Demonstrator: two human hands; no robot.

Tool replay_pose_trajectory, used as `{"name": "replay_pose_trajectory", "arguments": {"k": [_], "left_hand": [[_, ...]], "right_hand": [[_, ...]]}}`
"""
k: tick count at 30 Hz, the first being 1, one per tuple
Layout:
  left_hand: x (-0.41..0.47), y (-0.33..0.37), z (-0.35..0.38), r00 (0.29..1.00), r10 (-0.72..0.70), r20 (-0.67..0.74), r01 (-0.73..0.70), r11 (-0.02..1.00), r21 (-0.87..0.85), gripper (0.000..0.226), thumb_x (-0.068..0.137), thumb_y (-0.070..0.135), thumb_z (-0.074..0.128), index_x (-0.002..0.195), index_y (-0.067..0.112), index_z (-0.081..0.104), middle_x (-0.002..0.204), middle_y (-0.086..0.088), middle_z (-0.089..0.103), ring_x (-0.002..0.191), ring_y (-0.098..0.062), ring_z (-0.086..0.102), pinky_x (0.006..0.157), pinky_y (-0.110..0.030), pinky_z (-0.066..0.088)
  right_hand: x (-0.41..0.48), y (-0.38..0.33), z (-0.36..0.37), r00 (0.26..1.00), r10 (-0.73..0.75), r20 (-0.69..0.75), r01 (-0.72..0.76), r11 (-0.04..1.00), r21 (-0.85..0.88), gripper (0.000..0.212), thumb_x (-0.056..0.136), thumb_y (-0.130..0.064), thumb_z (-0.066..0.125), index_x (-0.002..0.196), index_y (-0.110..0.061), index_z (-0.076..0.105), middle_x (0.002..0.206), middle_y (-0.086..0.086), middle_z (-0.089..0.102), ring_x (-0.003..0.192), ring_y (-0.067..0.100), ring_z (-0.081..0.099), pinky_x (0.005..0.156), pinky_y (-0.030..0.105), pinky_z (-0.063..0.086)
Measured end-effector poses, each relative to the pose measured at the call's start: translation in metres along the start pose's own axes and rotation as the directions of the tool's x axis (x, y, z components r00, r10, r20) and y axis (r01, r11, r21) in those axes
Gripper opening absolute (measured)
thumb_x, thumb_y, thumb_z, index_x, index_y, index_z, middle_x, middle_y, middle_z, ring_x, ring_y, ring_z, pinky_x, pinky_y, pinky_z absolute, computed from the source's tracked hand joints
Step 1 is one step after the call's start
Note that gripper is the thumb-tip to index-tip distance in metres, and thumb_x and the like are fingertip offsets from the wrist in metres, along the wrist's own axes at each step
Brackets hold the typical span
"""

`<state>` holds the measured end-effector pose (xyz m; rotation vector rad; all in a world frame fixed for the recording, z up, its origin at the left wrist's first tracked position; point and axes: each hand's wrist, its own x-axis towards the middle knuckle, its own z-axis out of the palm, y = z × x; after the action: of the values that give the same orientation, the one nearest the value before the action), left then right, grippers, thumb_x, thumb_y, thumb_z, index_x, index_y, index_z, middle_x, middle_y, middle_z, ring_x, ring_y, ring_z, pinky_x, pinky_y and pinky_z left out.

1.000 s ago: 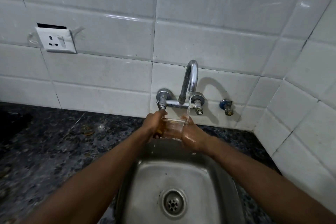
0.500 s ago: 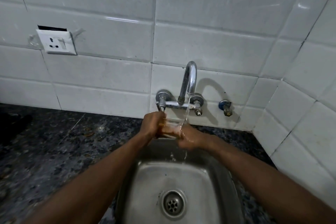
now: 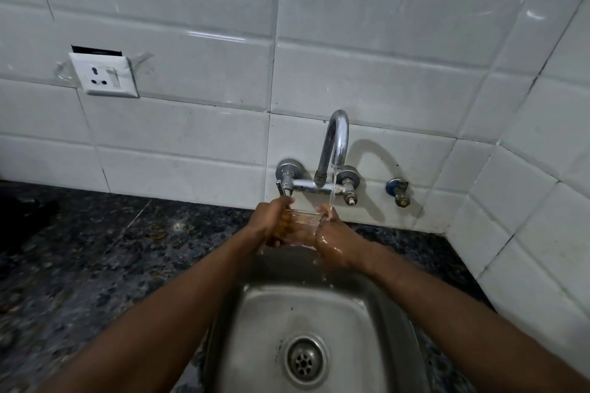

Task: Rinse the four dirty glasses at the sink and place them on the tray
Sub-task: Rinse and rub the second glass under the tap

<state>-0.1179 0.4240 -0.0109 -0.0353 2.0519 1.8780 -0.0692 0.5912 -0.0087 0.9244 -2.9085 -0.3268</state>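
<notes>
Both hands grasp one clear glass [image 3: 302, 226]: the left hand [image 3: 270, 224] curls round one side of its wall, and the right hand [image 3: 336, 244], wet and glistening, wraps round the opposite side. The glass is held just below the tap [image 3: 336, 140], a little left of the spout's mouth. It appears to sit mouth upward, though its transparent wall makes this hard to confirm. A water stream [image 3: 332, 190] falls from the tap onto the right hand's fingers at the rim and runs off into the sink [image 3: 344, 313] beneath the tap. The step in hand is judged to be rinsing. To do it well, bring the rim fully under the stream, turn the glass between the palms, rub the wall, then tip it out below the tap. A firm grasp is advised, since wet glass is likely to slip.
</notes>
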Motion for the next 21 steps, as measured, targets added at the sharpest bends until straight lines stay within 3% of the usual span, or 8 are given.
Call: {"name": "replay_pose_trajectory", "arguments": {"k": [2, 4, 7, 9, 13, 15, 18, 21], "left_hand": [[0.002, -0.004, 0.000, 0.998, 0.055, 0.034, -0.051, 0.993, -0.105, 0.032, 0.094, 0.044, 0.051, 0.090, 0.015, 0.063, 0.080, -0.007, 0.065, 0.057, -0.022, 0.059, 0.045, -0.022, 0.039], [0.002, -0.008, 0.003, 0.993, 0.117, -0.033, -0.119, 0.990, -0.077, 0.027, 0.094, 0.036, 0.051, 0.089, 0.014, 0.065, 0.080, -0.007, 0.065, 0.062, -0.022, 0.058, 0.047, -0.023, 0.037], [0.004, -0.005, 0.006, 0.993, 0.078, -0.090, -0.073, 0.995, 0.061, 0.025, 0.090, 0.033, 0.054, 0.082, 0.011, 0.064, 0.077, -0.011, 0.069, 0.054, -0.023, 0.053, 0.042, -0.021, 0.034], [0.005, -0.001, 0.005, 0.999, 0.013, -0.052, -0.010, 0.998, 0.061, 0.027, 0.088, 0.036, 0.056, 0.084, 0.010, 0.063, 0.081, -0.014, 0.072, 0.045, -0.020, 0.050, 0.039, -0.019, 0.031], [0.000, 0.002, 0.005, 0.995, 0.092, -0.031, -0.095, 0.989, -0.110, 0.031, 0.094, 0.038, 0.056, 0.097, 0.008, 0.066, 0.091, -0.009, 0.070, 0.062, -0.025, 0.063, 0.042, -0.023, 0.041], [0.000, -0.001, 0.005, 0.993, 0.104, -0.060, -0.110, 0.988, -0.110, 0.026, 0.094, 0.032, 0.056, 0.093, 0.008, 0.066, 0.088, -0.011, 0.069, 0.060, -0.024, 0.061, 0.042, -0.024, 0.041], [0.002, -0.003, 0.003, 0.999, -0.027, -0.025, 0.026, 0.999, -0.035, 0.025, 0.094, 0.030, 0.052, 0.097, 0.007, 0.062, 0.086, -0.015, 0.069, 0.053, -0.023, 0.056, 0.039, -0.024, 0.038], [0.001, -0.004, 0.003, 0.998, 0.066, 0.017, -0.064, 0.990, -0.124, 0.028, 0.095, 0.039, 0.054, 0.097, 0.011, 0.063, 0.082, -0.008, 0.067, 0.056, -0.021, 0.061, 0.041, -0.024, 0.041]], "right_hand": [[0.001, -0.008, -0.010, 0.995, 0.098, 0.026, -0.092, 0.768, 0.634, 0.055, 0.084, 0.003, 0.057, 0.133, -0.022, 0.055, 0.129, -0.008, 0.058, 0.122, 0.011, 0.053, 0.115, 0.042, 0.029], [-0.003, -0.014, -0.019, 0.983, 0.100, 0.154, -0.184, 0.522, 0.833, 0.066, 0.082, 0.015, 0.053, 0.137, -0.020, 0.053, 0.132, -0.005, 0.058, 0.122, 0.009, 0.055, 0.112, 0.037, 0.037], [-0.003, -0.009, -0.020, 0.989, 0.072, 0.130, -0.107, 0.954, 0.281, 0.062, 0.085, 0.001, 0.055, 0.139, -0.030, 0.049, 0.140, 0.000, 0.053, 0.130, 0.019, 0.046, 0.117, 0.047, 0.007], [-0.006, -0.001, -0.013, 0.996, 0.056, 0.072, -0.059, 0.997, 0.043, 0.055, 0.085, -0.008, 0.058, 0.137, -0.025, 0.052, 0.139, 0.000, 0.053, 0.129, 0.019, 0.047, 0.116, 0.044, -0.003], [-0.004, -0.004, -0.013, 0.993, 0.075, 0.087, -0.115, 0.668, 0.735, 0.070, 0.077, 0.014, 0.049, 0.137, -0.023, 0.053, 0.136, 0.001, 0.057, 0.128, 0.014, 0.051, 0.114, 0.035, 0.031], [-0.001, -0.003, -0.012, 0.991, 0.058, 0.117, -0.122, 0.733, 0.669, 0.068, 0.082, 0.010, 0.052, 0.138, -0.029, 0.052, 0.137, -0.004, 0.057, 0.125, 0.009, 0.053, 0.113, 0.042, 0.035], [0.000, -0.002, -0.019, 0.988, 0.075, 0.132, -0.088, 0.992, 0.090, 0.048, 0.087, -0.011, 0.061, 0.133, -0.019, 0.053, 0.129, 0.004, 0.060, 0.123, 0.019, 0.052, 0.117, 0.046, 0.002], [0.001, -0.002, -0.017, 0.983, 0.120, 0.138, -0.169, 0.879, 0.445, 0.053, 0.083, 0.002, 0.057, 0.131, -0.019, 0.055, 0.127, 0.004, 0.061, 0.123, 0.020, 0.053, 0.117, 0.046, 0.016]]}}
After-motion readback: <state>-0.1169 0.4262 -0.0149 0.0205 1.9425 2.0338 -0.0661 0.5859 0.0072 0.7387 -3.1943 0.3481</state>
